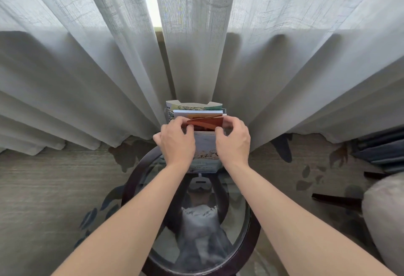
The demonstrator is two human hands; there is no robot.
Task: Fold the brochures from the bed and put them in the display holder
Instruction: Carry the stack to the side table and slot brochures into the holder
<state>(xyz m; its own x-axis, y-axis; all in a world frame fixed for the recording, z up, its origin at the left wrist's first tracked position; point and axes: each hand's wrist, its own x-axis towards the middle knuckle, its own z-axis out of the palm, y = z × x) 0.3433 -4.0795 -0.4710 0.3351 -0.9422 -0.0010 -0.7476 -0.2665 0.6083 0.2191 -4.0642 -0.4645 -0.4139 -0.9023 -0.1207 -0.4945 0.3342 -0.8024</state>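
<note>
Between my hands I see an orange brochure [205,122] of smooth, faintly glossy paper. The display holder [175,103] just beyond my fingers looks like printed matt card. Under my wrists the table top [236,210] is mirror-glossy glass in a dark polished wood rim [129,179]. Past the holder, the curtain [87,68] is matt, loosely woven cloth.

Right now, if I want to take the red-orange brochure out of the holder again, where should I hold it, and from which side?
Probably by its two upper corners, from above. The red-orange brochure stands upright in the display holder, only its top free; the left hand and right hand already pinch there.
</note>
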